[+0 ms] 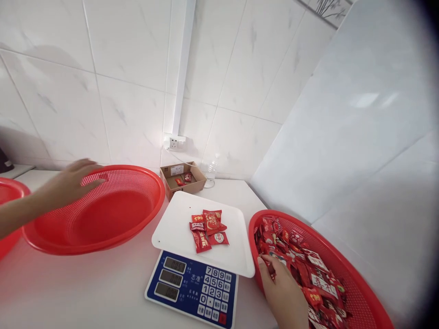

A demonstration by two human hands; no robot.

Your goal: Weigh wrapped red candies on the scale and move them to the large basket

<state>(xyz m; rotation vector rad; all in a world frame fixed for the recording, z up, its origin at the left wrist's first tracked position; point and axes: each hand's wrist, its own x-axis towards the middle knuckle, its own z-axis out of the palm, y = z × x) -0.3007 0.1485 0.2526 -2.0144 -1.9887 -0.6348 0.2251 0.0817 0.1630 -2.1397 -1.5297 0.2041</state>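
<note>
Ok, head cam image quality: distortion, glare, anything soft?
Head view: strong wide-angle bowing, with the wall tile joints curving, and dark vignetting at the right corners. Pale glare patch on the white wall panel. The scale's display is too soft to read reliably.

Three red baskets, one digital scale, one cardboard box.

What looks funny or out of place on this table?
Two red candy packets sit alone in the small cardboard box, away from the big heap in the red basket by the right hand. Nothing looks spilled or broken.
</note>
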